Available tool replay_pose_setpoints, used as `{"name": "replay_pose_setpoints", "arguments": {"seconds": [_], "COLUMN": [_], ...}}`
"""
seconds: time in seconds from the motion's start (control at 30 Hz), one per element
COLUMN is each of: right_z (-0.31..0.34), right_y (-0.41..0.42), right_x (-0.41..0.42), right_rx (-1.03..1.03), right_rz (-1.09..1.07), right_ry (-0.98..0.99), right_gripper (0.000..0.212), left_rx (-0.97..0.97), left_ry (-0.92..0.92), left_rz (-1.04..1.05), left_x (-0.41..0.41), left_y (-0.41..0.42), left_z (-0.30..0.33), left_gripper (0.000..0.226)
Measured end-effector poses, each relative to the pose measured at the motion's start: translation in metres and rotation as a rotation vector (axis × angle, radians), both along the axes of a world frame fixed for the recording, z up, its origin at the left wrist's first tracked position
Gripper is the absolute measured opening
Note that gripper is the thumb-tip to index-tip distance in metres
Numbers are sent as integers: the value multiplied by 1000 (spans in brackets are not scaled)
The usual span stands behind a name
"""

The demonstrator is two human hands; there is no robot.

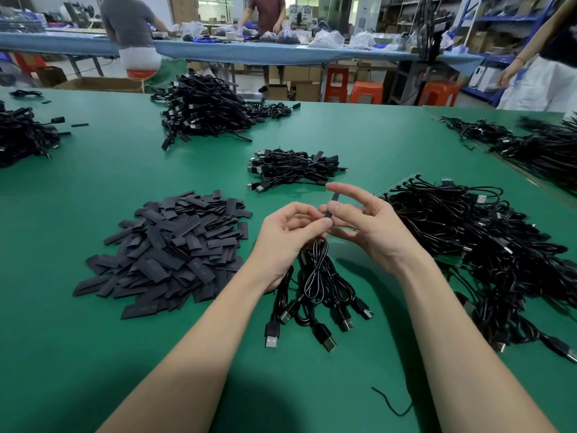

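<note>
Pinched black sleeve point(332, 205) with right hand point(370, 228), clamped cable bundle point(315, 276) in curled left hand point(288, 237), both just right of sleeve pile point(168, 245).

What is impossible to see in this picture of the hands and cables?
1. Head view: the lower end of the sleeve is covered by thumbs of the left hand and right hand; whether a cable sits inside is unclear.
2. Head view: upper ends of the cables are hidden in the left palm.
3. Head view: any print on the sleeve pile is too small to read.
4. Head view: the cable pile is cut by the right edge.
</note>
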State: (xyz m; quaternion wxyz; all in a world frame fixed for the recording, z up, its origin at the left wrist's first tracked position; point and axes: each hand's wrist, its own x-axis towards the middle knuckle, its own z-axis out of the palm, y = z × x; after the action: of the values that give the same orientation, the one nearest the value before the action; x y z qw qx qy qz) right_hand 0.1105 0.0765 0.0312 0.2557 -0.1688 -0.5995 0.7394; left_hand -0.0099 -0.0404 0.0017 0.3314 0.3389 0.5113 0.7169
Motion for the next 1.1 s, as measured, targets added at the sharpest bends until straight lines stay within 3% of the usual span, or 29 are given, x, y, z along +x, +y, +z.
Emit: {"name": "replay_pose_setpoints", "arguments": {"seconds": [0.33,0.67,0.83,0.97,1.1], "right_z": [3,2,-1,-3,-3], "right_y": [-7,-10,-9,-9,-7], "right_x": [-6,-10,-11,-10,-8], "right_rx": [-27,-55,-83,-122,-150], "right_rz": [-118,-149,-142,-113,-78], "right_ry": [79,100,90,92,95], "right_gripper": [21,22,18,30,28], "left_rx": [48,56,60,50,31], "left_ry": [-157,-170,-159,-132,-93], "left_rz": [-78,-71,-65,-51,-44], "left_x": [1,0,0,0,0], "left_y": [-3,-3,-3,-2,-2], "left_z": [5,4,3,3,1], "left_gripper": [17,25,21,21,16]}}
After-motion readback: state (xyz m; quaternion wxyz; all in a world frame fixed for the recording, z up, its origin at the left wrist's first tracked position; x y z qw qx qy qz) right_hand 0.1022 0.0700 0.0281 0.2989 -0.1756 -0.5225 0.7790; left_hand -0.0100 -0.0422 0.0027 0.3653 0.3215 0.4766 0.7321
